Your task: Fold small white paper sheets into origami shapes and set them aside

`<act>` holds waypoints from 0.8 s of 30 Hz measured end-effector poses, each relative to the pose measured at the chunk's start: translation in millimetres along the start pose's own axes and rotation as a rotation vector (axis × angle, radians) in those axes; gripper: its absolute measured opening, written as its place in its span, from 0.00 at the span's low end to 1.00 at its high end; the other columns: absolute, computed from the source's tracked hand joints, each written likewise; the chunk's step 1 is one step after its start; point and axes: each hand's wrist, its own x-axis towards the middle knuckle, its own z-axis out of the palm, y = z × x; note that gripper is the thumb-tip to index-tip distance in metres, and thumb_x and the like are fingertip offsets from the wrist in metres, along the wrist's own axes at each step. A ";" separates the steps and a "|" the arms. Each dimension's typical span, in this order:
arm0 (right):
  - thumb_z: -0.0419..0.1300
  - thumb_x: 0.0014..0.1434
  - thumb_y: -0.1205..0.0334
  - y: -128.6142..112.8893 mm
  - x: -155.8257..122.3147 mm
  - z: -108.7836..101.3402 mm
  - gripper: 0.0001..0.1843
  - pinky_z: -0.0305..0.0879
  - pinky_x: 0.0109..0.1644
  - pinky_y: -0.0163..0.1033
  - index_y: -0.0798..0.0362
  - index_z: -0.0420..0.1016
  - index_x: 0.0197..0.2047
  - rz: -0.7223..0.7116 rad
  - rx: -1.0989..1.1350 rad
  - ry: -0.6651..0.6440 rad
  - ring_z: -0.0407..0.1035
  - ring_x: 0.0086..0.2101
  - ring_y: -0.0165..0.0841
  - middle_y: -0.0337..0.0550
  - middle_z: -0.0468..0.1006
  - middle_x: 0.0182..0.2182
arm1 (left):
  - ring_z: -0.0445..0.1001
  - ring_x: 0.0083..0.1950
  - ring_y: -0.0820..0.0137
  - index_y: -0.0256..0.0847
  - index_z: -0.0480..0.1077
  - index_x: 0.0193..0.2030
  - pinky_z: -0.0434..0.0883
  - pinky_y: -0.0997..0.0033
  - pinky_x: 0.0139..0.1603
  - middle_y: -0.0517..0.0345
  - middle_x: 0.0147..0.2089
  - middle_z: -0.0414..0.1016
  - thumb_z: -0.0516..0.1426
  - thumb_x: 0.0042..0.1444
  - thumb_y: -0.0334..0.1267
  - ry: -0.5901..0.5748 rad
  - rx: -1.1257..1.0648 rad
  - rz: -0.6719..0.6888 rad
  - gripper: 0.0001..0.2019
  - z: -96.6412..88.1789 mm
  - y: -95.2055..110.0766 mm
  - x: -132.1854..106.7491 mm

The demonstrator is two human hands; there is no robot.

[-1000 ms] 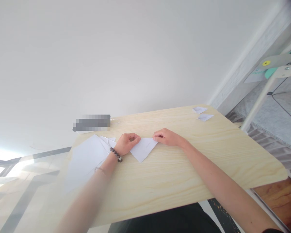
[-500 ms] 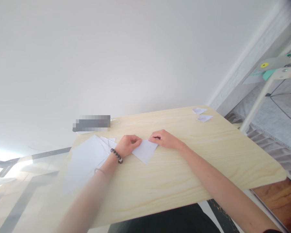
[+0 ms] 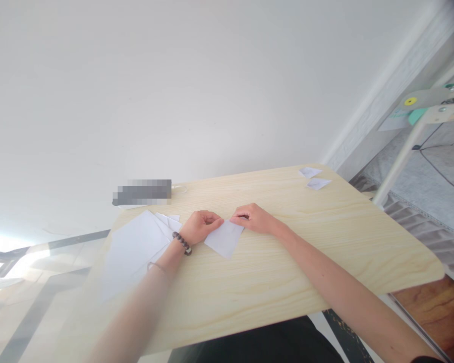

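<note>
A small piece of white paper (image 3: 224, 240) lies on the pale wooden table (image 3: 272, 282), one corner pointing towards me. My left hand (image 3: 200, 226) pinches its upper left edge between thumb and fingers. At its upper right edge, my right hand (image 3: 252, 218) is closed in a pinch too, its fingertips close to those of the left. The paper's far edge is partly covered by the fingers. Left of my left wrist, which wears a dark bead bracelet (image 3: 182, 243), several larger white sheets (image 3: 132, 247) lie overlapping.
Two small folded paper pieces (image 3: 318, 183) lie at the table's far right corner. A pixelated dark object (image 3: 144, 192) stands at the back left, with a pale cable (image 3: 180, 189) beside it. Behind the table rises a white wall (image 3: 212, 91); a white metal frame (image 3: 401, 156) stands on the right.
Both hands stay pinched on the small paper, their fingertips drawn slightly closer together. The paper's near corner has shifted a little towards me.
</note>
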 end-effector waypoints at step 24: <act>0.50 0.55 0.61 -1.3 0.2 1.6 0.12 0.53 0.30 0.33 0.56 0.70 0.26 -0.027 -0.088 0.021 0.61 0.27 0.28 0.40 0.71 0.25 | 0.69 0.26 0.72 0.37 0.73 0.30 0.61 0.78 0.21 0.58 0.27 0.75 0.53 0.49 0.49 0.011 -0.014 -0.015 0.16 0.8 4.0 -0.8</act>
